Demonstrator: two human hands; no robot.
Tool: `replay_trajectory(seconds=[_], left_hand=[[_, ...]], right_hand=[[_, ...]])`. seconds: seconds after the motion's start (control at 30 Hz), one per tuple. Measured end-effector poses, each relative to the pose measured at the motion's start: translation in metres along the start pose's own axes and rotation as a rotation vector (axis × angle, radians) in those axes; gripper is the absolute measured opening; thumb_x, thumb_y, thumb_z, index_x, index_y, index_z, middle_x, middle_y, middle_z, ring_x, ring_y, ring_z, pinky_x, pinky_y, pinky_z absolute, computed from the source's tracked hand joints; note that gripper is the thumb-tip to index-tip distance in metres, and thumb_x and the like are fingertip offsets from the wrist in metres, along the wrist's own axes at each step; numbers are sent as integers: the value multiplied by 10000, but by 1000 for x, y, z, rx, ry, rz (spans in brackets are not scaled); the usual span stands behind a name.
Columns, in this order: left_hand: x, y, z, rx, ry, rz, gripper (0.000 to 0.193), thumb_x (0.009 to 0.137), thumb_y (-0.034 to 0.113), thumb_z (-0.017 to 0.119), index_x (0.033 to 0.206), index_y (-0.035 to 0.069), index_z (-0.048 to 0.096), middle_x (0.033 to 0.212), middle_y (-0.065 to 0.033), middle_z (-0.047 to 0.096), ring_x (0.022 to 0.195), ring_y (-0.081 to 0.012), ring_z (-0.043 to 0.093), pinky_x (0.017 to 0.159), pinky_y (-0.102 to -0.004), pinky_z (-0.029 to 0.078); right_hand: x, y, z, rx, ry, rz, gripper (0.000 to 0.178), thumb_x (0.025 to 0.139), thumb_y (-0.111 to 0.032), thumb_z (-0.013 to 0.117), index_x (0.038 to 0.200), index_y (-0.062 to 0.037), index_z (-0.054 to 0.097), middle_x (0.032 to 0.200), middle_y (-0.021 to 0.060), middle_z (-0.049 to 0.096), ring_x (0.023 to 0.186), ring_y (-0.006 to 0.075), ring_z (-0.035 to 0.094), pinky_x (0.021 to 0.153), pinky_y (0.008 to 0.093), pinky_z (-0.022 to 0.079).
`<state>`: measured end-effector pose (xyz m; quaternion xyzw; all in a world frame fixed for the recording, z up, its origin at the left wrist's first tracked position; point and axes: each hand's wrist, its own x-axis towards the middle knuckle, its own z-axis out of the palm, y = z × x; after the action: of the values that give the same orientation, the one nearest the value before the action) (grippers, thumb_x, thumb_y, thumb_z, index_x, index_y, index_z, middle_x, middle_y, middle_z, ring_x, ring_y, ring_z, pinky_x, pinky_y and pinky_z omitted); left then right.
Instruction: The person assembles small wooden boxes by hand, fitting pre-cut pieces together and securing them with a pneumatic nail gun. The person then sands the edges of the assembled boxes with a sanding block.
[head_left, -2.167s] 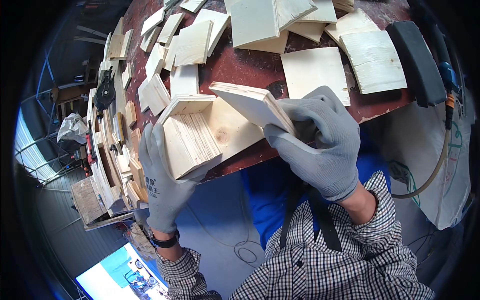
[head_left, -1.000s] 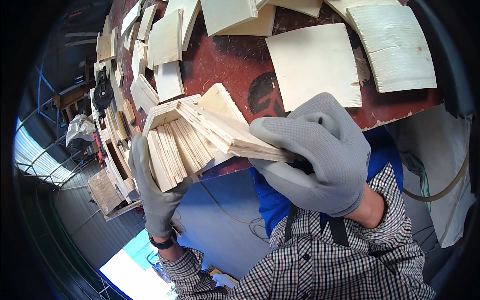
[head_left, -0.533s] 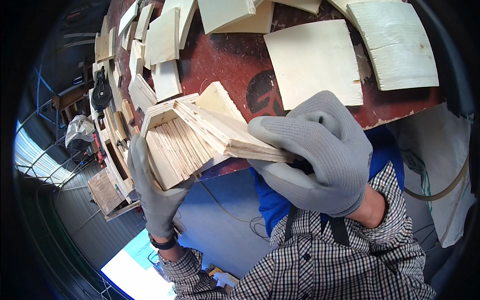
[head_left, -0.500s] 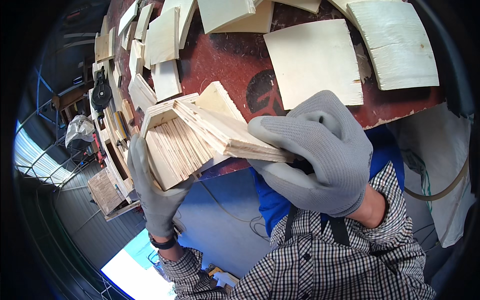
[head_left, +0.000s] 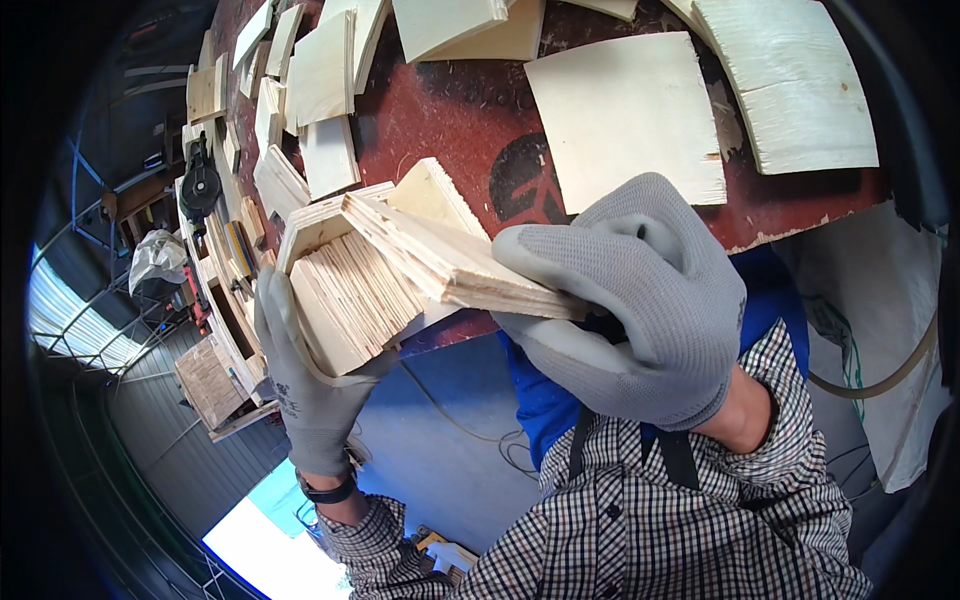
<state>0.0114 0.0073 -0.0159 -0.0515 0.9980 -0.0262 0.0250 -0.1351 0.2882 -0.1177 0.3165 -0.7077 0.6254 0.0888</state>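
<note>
While tight in the right grip (head_left: 640, 300), plywood boards (head_left: 430, 250) mostly leftward of it, left grip (head_left: 312, 392) wide against stack (head_left: 352, 295).

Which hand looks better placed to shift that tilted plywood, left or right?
Probably the right hand: it has the tilted plywood in its grip. The left hand looks less free, cupped against the left end of the packed plywood row.
</note>
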Motion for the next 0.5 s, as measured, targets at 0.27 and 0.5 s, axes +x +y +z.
replay_trajectory(seconds=[0.27,0.5], left_hand=[[0,2,4,98,58,52,1246,665,411,1015,1641,57,327,1661,-234,375,1529,-450,392,1257,-572,366],[2,0,-1,58,33,35,1192,690,374,996,1637,61,343,1658,-231,401,1534,-440,393,1255,-573,361]], right_hand=[[0,-2,-3,-6,-22,3,511,671,-153,966,1137,-39,790,849,58,726,721,160,676,578,262,539],[-2,0,-2,-18,-27,-13,500,691,-164,954,1146,-42,788,856,52,731,755,169,685,590,269,551]])
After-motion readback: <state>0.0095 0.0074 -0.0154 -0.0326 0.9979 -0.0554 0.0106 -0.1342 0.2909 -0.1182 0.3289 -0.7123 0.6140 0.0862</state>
